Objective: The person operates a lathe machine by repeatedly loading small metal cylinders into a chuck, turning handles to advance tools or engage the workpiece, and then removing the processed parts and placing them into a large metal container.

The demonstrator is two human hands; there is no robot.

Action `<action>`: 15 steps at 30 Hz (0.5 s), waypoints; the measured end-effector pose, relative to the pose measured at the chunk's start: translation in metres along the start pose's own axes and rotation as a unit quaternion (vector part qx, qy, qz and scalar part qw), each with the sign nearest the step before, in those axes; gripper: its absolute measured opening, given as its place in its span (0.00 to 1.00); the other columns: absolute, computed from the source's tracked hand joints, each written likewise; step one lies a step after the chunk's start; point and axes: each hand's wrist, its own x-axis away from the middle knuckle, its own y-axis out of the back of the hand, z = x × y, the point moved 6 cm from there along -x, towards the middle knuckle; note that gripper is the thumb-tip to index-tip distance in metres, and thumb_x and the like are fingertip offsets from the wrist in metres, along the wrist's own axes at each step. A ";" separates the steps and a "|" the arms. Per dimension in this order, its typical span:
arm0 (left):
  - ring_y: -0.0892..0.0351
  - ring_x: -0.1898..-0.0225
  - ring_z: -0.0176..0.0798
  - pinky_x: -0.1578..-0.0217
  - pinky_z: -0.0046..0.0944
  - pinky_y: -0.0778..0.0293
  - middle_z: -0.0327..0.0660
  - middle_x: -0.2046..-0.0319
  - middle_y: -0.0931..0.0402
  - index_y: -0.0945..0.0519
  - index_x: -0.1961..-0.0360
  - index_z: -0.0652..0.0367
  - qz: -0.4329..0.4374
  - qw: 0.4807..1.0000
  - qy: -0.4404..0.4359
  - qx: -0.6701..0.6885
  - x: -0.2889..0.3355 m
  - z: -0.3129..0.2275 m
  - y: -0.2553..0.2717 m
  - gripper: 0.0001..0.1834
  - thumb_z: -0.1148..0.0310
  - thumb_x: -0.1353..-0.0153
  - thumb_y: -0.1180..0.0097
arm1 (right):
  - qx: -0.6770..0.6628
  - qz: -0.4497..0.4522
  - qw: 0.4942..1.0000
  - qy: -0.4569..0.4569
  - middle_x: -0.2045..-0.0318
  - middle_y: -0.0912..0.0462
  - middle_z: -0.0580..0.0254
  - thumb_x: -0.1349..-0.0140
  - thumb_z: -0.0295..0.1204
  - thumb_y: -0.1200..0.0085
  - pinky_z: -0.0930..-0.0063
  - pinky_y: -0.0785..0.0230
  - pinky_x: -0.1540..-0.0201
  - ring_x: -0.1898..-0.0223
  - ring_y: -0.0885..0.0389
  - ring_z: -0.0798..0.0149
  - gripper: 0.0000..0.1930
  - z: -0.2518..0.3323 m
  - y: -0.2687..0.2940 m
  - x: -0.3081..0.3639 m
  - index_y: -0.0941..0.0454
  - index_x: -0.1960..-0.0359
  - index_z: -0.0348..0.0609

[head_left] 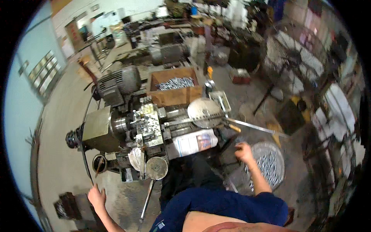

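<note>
My left hand (96,196) is at the lower left, beside the lower end of a black cable (85,154). Its thumb and fingers look apart, and nothing shows in it. On the right, my right hand (244,153) has its fingers curled in, over the near-left rim of a round basket (283,170) of small shiny metal pieces (267,168). Whatever those fingers hold, if anything, is too blurred to make out. Between my hands stands a small lathe-like machine (102,129) with a metal slide (152,123) strewn with bits.
Behind the machine sit a motor (119,81) and a wooden box (176,96) of metal pieces. A round disc (203,110), printed bag (195,143) and long metal rod (255,127) lie right of the slide. A lever (147,201) juts toward me. A large fan (293,58) stands far right.
</note>
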 end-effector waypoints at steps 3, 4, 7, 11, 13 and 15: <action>0.21 0.70 0.48 0.68 0.43 0.29 0.52 0.71 0.22 0.23 0.57 0.63 0.034 0.936 -0.012 0.351 -0.029 -0.081 0.031 0.22 0.61 0.51 0.40 | -0.109 0.079 0.984 0.116 0.54 0.26 0.51 0.65 0.26 0.42 0.68 0.29 0.56 0.57 0.24 0.55 0.22 0.135 -0.021 -0.033 0.21 0.61 0.39; 0.21 0.72 0.45 0.69 0.41 0.29 0.51 0.73 0.22 0.22 0.59 0.64 0.055 0.887 -0.032 0.457 -0.034 -0.106 0.027 0.21 0.60 0.50 0.41 | -0.156 0.131 0.962 0.185 0.52 0.28 0.50 0.65 0.25 0.42 0.67 0.31 0.53 0.53 0.26 0.52 0.23 0.192 -0.025 -0.039 0.21 0.60 0.40; 0.23 0.77 0.40 0.72 0.38 0.29 0.47 0.79 0.23 0.21 0.64 0.66 0.101 0.860 -0.124 0.485 -0.040 -0.181 0.029 0.19 0.58 0.45 0.45 | -0.224 0.158 0.879 0.390 0.48 0.32 0.49 0.64 0.26 0.42 0.65 0.35 0.48 0.48 0.30 0.49 0.28 0.293 -0.063 -0.035 0.26 0.53 0.43; 0.25 0.79 0.33 0.76 0.34 0.30 0.43 0.80 0.22 0.20 0.67 0.65 0.186 0.814 -0.175 0.521 -0.031 -0.234 0.043 0.20 0.55 0.40 0.49 | -0.282 0.247 0.823 0.427 0.51 0.33 0.45 0.61 0.26 0.45 0.62 0.36 0.48 0.49 0.31 0.46 0.23 0.386 -0.058 -0.024 0.26 0.58 0.37; 0.27 0.76 0.28 0.74 0.32 0.32 0.38 0.81 0.23 0.21 0.72 0.67 0.222 0.784 -0.159 0.557 -0.027 -0.241 0.039 0.19 0.58 0.39 0.48 | -0.260 0.236 0.823 0.446 0.51 0.33 0.43 0.62 0.26 0.47 0.61 0.36 0.47 0.49 0.32 0.45 0.22 0.391 -0.066 -0.023 0.26 0.59 0.36; 0.27 0.77 0.28 0.74 0.31 0.32 0.38 0.81 0.24 0.21 0.72 0.67 0.217 0.787 -0.147 0.558 -0.025 -0.238 0.032 0.19 0.58 0.39 0.48 | -0.256 0.257 0.824 0.435 0.51 0.33 0.43 0.62 0.26 0.47 0.61 0.36 0.47 0.49 0.32 0.44 0.22 0.393 -0.069 -0.023 0.26 0.59 0.36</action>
